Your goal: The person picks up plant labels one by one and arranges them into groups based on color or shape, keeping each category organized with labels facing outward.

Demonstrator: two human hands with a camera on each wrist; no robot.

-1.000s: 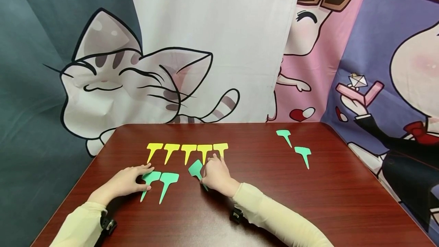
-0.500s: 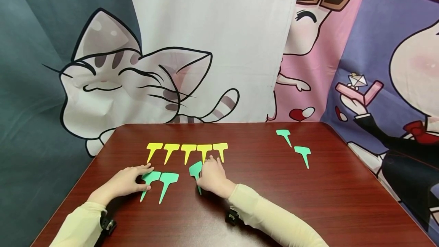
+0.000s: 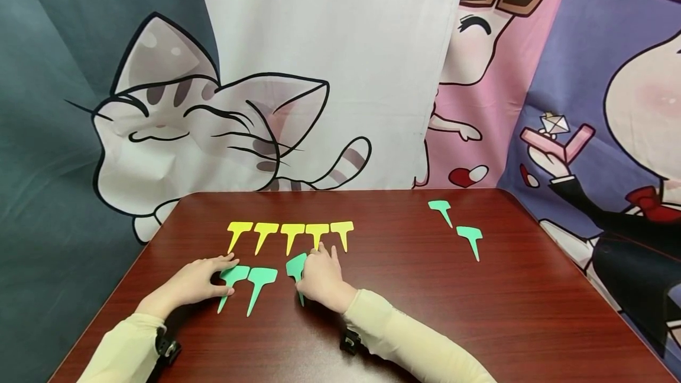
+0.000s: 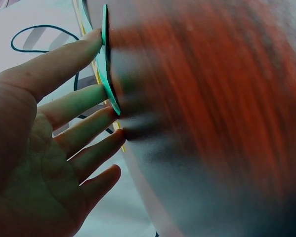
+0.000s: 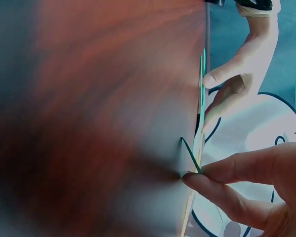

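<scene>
My left hand (image 3: 191,282) rests beside the leftmost green T-shaped plant label (image 3: 235,275). Its fingers are fairly straight, and the thumb and a fingertip touch that label's edges. A second green plant label (image 3: 262,276) lies just to the right. My right hand (image 3: 323,279) pinches another green plant label (image 5: 191,155) between thumb and finger; in the right wrist view this label is tilted up from the table. Part of its stem is hidden by the hand in the head view. Behind both hands lies a row of several yellow plant labels (image 3: 292,231).
Two more green plant labels, a farther one (image 3: 440,208) and a nearer one (image 3: 469,234), lie at the right back of the brown wooden table (image 3: 479,312). A printed cartoon cloth (image 3: 330,34) hangs behind the table's far edge.
My right hand has shifted left and slightly nearer, bringing the pinched green plant label along and turning it more upright in the view. My left hand has stayed in place.
</scene>
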